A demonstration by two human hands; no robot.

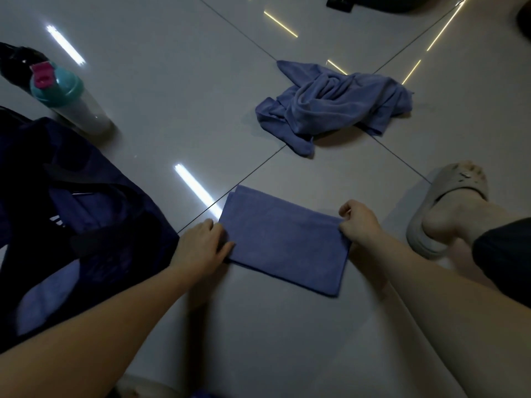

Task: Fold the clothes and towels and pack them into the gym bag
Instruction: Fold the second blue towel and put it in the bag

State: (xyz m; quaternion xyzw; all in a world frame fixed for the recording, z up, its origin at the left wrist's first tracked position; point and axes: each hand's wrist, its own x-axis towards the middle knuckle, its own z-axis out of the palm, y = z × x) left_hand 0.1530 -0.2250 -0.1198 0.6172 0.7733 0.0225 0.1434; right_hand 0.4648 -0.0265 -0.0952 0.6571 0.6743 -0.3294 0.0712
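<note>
Between the fingers (pixel 348 209): flat folded blue cloth towel (pixel 283 242); left hand (pixel 201 244) and right hand (pixel 360 222) pinch its ends. Keep edges aligned when folding.

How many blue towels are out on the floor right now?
2. A folded towel lies between the left hand and right hand; a crumpled towel lies farther off. The bag may hide more.

Folded blue towel (pixel 283 239) lies flat, crumpled towel (pixel 336 106) beyond, navy bag (pixel 94 202) left.
</note>
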